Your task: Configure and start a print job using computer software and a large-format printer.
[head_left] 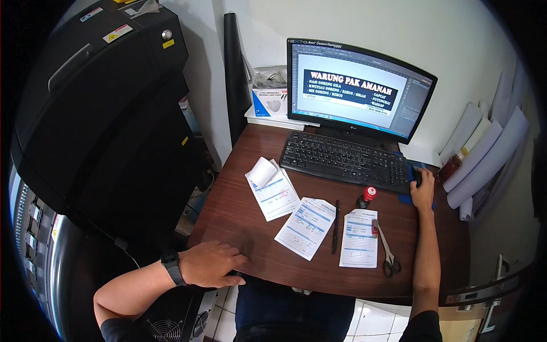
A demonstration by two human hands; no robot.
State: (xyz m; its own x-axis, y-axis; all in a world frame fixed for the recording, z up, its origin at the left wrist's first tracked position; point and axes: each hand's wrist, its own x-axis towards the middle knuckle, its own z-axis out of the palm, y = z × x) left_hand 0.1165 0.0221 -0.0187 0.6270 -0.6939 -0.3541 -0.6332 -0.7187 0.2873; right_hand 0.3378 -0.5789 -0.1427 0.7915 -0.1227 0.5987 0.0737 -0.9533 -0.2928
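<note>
My left hand (212, 264), below a black wristwatch (172, 267), rests at the near left edge of the brown desk (228, 211). Its fingers lie loosely stretched over the edge with the thumb apart, holding nothing. At the desk's right side my right hand (422, 194) is closed over a black computer mouse (417, 176) on a blue pad (405, 199). Left of it lies a black keyboard (345, 161). Behind the keyboard, a monitor (350, 88) displays a dark banner design with white and reddish lettering.
Paper slips (305, 228) with blue bands lie across the desk, beside a black pen (335, 227). Scissors (388, 251) overlap another slip (358, 242), near a red-topped stamp (367, 196). Paper rolls (484, 154) lean at right; a large black machine (102, 125) fills the left.
</note>
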